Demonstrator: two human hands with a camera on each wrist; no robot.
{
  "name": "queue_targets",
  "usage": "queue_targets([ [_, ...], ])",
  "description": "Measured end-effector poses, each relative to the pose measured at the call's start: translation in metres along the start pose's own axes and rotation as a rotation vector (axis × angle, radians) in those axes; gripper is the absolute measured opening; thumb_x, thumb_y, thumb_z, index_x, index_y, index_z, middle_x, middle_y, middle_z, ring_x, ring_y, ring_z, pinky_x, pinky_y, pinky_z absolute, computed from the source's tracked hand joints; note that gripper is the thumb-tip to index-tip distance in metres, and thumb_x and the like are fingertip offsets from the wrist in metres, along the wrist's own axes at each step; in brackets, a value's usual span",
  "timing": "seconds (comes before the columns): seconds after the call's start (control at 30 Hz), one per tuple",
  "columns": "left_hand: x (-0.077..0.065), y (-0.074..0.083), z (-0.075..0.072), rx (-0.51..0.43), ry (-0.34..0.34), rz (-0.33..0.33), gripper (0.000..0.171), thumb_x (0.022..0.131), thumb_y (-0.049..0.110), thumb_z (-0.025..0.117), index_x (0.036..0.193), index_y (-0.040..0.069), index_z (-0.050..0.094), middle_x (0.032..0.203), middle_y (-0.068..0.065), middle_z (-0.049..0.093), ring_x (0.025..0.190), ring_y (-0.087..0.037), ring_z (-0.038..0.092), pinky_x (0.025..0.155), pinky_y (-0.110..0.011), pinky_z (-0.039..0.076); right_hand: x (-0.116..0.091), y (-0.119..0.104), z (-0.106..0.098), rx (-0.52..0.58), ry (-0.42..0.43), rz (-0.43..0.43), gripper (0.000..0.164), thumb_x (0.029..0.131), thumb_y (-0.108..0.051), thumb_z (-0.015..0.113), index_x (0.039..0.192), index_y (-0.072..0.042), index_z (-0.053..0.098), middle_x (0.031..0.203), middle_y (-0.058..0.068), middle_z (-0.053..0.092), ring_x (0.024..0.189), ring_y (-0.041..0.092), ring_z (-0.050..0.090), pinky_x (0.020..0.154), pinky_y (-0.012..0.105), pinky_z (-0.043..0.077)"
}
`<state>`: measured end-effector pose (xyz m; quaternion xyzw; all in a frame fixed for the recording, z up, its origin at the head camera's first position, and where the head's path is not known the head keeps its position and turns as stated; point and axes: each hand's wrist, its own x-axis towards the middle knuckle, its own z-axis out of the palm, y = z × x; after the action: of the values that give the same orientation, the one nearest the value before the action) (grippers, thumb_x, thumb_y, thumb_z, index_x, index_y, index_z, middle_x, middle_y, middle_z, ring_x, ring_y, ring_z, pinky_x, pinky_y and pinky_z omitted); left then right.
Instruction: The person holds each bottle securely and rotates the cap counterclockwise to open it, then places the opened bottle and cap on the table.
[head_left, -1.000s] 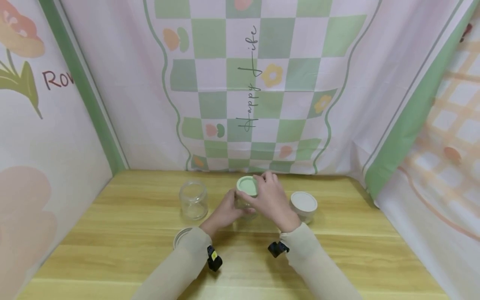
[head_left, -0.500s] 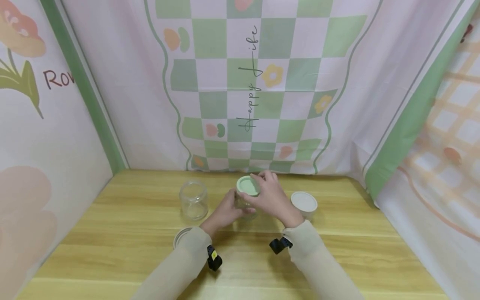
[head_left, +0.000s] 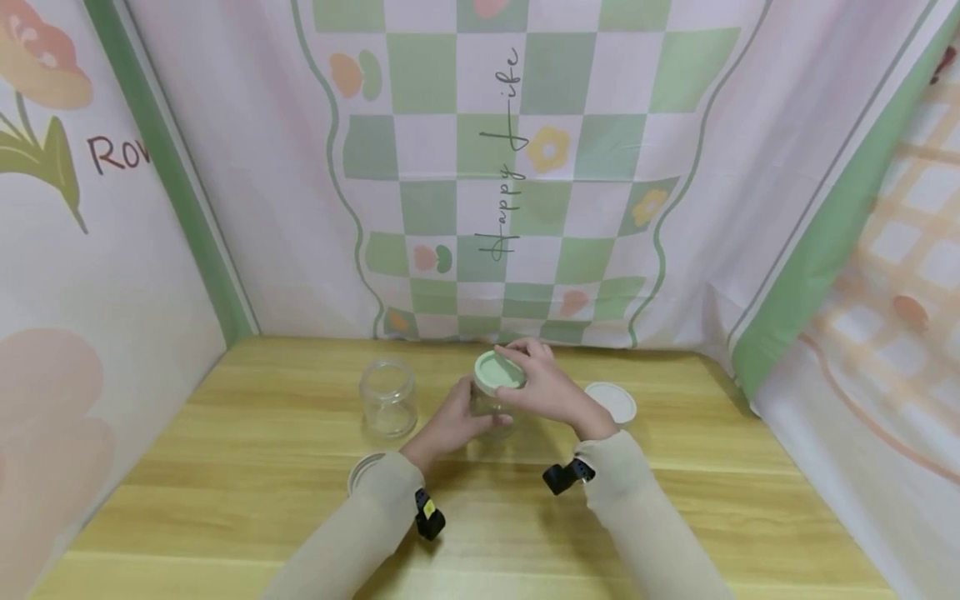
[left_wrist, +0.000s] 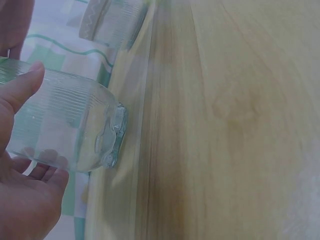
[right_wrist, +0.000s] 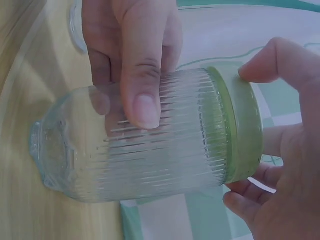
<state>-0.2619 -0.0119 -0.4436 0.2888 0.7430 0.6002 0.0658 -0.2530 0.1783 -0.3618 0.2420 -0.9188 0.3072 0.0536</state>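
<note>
A ribbed clear glass jar [right_wrist: 170, 160] with a pale green lid [head_left: 495, 372] stands upright near the middle of the table, its base at or just above the wood. My left hand [head_left: 452, 421] grips the jar's body, thumb on one side and fingers on the other. With thumb and fingers spread round the rim, my right hand [head_left: 546, 390] holds the green lid. The lid sits on the jar's mouth; whether it is tight I cannot tell. Nothing clearly shows inside the jar.
To the left stands an uncovered clear jar [head_left: 388, 404]. A round lid or ring [head_left: 363, 472] lies nearer, partly behind my left sleeve. Right of my hands is a white-lidded jar [head_left: 612, 402], partly hidden by my right wrist. A patterned curtain [head_left: 420, 200] hangs at the table's back edge.
My right hand has turned a little on the green lid, and its wrist has swung outward and away, covering more of the white-lidded jar. My left hand keeps its grip in place.
</note>
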Motion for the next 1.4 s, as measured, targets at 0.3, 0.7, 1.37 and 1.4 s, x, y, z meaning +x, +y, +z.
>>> queue_targets([
  [0.3, 0.0, 0.001, -0.002, 0.018, -0.005, 0.007, 0.081, 0.092, 0.018, 0.075, 0.156, 0.015, 0.025, 0.154, -0.004, 0.038, 0.142, -0.021, 0.034, 0.117, -0.049, 0.026, 0.001, 0.003, 0.001, 0.086, -0.037, -0.052, 0.068, 0.086, -0.023, 0.064, 0.15, -0.009, 0.046, 0.146, 0.014, 0.04, 0.12, 0.03, 0.044, 0.087, 0.046, 0.048],
  [0.7, -0.003, -0.001, 0.0, 0.035, 0.032, -0.037, 0.083, 0.091, 0.029, 0.077, 0.155, 0.008, 0.027, 0.151, -0.012, 0.04, 0.14, -0.03, 0.037, 0.115, -0.055, 0.03, 0.001, 0.011, 0.011, 0.216, -0.026, -0.119, 0.067, 0.085, -0.01, 0.057, 0.151, -0.009, 0.045, 0.152, 0.015, 0.036, 0.125, 0.036, 0.047, 0.092, 0.054, 0.047],
  [1.37, -0.012, 0.035, 0.0, 0.004, 0.015, -0.025, 0.075, 0.093, 0.012, 0.073, 0.152, 0.0, 0.029, 0.154, -0.019, 0.035, 0.143, -0.036, 0.032, 0.116, -0.056, 0.026, -0.005, -0.006, 0.014, -0.095, 0.117, 0.027, 0.081, 0.09, -0.06, 0.063, 0.152, -0.012, 0.043, 0.152, 0.013, 0.04, 0.134, 0.033, 0.036, 0.093, 0.056, 0.048],
  [1.4, -0.012, 0.034, 0.0, 0.002, 0.012, -0.015, 0.074, 0.093, 0.011, 0.073, 0.152, 0.001, 0.03, 0.153, -0.017, 0.037, 0.143, -0.034, 0.033, 0.116, -0.055, 0.027, -0.005, -0.008, 0.015, -0.121, 0.127, 0.05, 0.085, 0.089, -0.065, 0.062, 0.152, -0.011, 0.043, 0.15, 0.014, 0.041, 0.134, 0.033, 0.036, 0.093, 0.057, 0.048],
])
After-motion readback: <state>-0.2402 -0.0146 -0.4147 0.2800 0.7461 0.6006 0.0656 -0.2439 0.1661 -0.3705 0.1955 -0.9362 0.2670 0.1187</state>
